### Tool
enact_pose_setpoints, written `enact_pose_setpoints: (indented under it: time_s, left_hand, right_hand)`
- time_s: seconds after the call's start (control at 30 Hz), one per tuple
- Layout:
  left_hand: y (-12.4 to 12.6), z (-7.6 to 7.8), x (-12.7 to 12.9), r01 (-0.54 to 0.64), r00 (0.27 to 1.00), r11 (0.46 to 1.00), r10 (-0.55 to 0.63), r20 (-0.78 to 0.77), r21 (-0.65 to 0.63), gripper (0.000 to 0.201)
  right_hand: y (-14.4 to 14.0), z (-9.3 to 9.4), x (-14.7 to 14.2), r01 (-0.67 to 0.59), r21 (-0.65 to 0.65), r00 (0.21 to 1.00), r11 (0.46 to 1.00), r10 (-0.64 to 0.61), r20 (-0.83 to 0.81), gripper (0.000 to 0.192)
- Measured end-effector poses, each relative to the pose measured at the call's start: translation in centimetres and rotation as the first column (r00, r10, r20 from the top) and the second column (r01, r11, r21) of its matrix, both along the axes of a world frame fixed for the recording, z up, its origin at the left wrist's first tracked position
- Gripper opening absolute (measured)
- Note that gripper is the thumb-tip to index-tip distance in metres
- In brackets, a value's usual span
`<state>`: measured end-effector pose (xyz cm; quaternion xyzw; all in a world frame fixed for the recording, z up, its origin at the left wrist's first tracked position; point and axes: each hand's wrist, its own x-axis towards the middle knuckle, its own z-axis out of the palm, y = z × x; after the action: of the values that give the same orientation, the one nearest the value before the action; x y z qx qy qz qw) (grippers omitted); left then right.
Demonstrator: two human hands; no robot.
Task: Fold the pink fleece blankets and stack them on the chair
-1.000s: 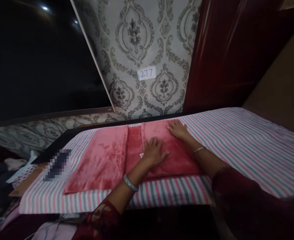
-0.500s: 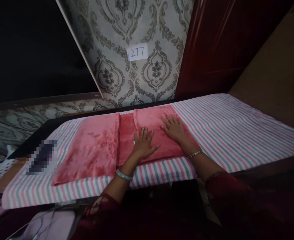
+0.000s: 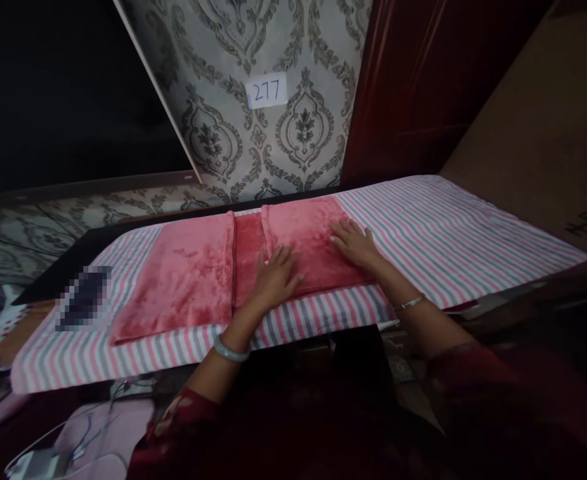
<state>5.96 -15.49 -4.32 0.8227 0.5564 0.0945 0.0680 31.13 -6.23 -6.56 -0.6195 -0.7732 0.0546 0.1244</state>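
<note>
Both hands lie flat, palm down, fingers spread and holding nothing, on a folded pink cloth [image 3: 303, 250] that rests on a worktop covered with a striped sheet [image 3: 448, 233]. The left hand [image 3: 273, 280] presses the near left part of this folded piece, close to its near edge and next to the darker strip in the middle. The right hand [image 3: 354, 243] presses the right edge of the same piece, a little farther from the person, where the cloth meets the stripes. So the cloth is directly under both hands and spreads mostly to the left of them. Its long side runs left to right across the worktop, and the left hand is nearer to its unfolded left flap [image 3: 183, 280].

The cloth looks soft and plush, like velvet or fleece, with a light shine and small wrinkles. The sheet is thin, with pink, grey and white stripes. Each wrist has a bangle, a pale thick one [image 3: 230, 350] on the left and a thin metal one [image 3: 410, 303] on the right. Behind the worktop, a patterned wall [image 3: 223, 140] carries a small paper label [image 3: 267, 91] with the number 277.
</note>
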Motion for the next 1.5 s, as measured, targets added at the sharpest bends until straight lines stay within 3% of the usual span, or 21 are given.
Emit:
enact_pose_setpoints:
  time_s: [0.13, 0.27, 0.53, 0.67, 0.8, 0.87, 0.97, 1.07, 1.17, 1.33, 1.5]
  left_hand:
    - [-2.5, -2.3, -0.9, 0.060, 0.997, 0.998, -0.060, -0.048, -0.003, 0.063]
    - [-2.8, -3.9, -1.3, 0.044, 0.997, 0.999, -0.042, -0.063, 0.028, 0.062]
    - [-3.2, -3.9, -1.6, 0.024, 1.000, 0.998, -0.024, -0.004, 0.062, 0.060]
    - [-3.4, -4.1, -2.4, 0.052, 0.993, 0.997, -0.057, 0.106, 0.049, 0.059]
    - [-2.8, -3.2, -3.1, 0.038, 0.957, 0.999, -0.043, 0.286, 0.021, 0.044]
    - [-1.6, -2.2, -2.9, -0.003, 0.935, 0.999, -0.014, 0.355, 0.046, 0.041]
    - [2.1, -0.1, -2.0, -0.034, 0.939, 0.998, 0.016, 0.343, 0.047, 0.045]
    - [7.4, 1.9, -0.8, -0.060, 0.987, 0.996, 0.068, 0.145, -0.058, 0.052]
    - [12.7, 2.9, -0.1, -0.122, 0.992, 0.986, 0.122, -0.012, -0.116, 0.057]
    - [18.2, 1.6, -0.5, -0.220, 0.974, 0.967, 0.211, -0.079, -0.133, 0.063]
    - [19.2, -1.2, -0.7, -0.271, 0.960, 0.961, 0.265, -0.093, -0.057, 0.069]
  right_hand:
    - [-2.8, -1.8, 1.2, 0.070, -0.043, 0.997, 0.997, -0.068, 0.043, 0.059]
    - [-3.6, -2.6, 1.4, 0.077, -0.006, 0.997, 0.997, -0.077, 0.030, 0.059]
    - [-3.5, -3.0, 1.0, 0.093, 0.011, 0.996, 0.996, -0.093, -0.001, 0.058]
    - [-3.2, -3.5, 1.2, 0.085, 0.026, 0.996, 0.996, -0.086, 0.015, 0.057]
    - [-3.1, -2.4, 0.6, 0.088, 0.027, 0.995, 0.996, -0.089, 0.050, 0.055]
    - [-3.4, -1.5, -1.0, 0.011, 0.109, 0.999, 0.994, -0.016, 0.045, 0.054]
    - [-4.3, -0.5, -4.8, -0.226, 0.193, 0.974, 0.955, 0.228, 0.014, 0.052]
    - [-5.4, -0.4, -8.6, -0.439, 0.116, 0.897, 0.891, 0.443, -0.009, 0.052]
    - [-6.1, -0.8, -10.4, -0.515, 0.026, 0.856, 0.857, 0.515, -0.034, 0.055]
    - [-6.3, -1.1, -10.0, -0.508, -0.033, 0.860, 0.861, 0.504, -0.077, 0.056]
    - [-6.2, -1.7, -9.7, -0.519, -0.021, 0.851, 0.855, 0.515, -0.101, 0.057]
